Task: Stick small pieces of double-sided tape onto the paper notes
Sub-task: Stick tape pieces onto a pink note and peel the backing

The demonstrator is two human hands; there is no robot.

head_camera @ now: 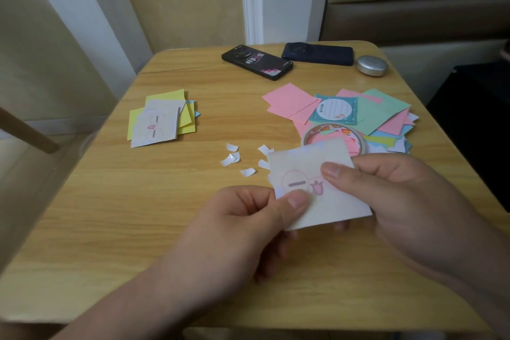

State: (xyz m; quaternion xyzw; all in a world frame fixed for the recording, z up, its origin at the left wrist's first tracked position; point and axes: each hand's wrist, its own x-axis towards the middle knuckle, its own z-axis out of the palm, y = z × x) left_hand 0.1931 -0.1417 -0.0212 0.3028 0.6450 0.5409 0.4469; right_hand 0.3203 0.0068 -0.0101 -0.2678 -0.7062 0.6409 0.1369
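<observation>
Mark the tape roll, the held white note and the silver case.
tape roll (328, 127): head view, far rim.
white note (340, 201): head view, bare lower-right part.
silver case (371, 65): head view, centre of its top.

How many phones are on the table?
2. A black phone lies near the far edge of the table, and a dark blue phone lies just to its right. None seems hidden.

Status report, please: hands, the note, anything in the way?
Left hand and right hand both pinch the white note. Tape roll lies just behind it, untouched. White scraps on the table beside; nothing blocks the hands.
</observation>
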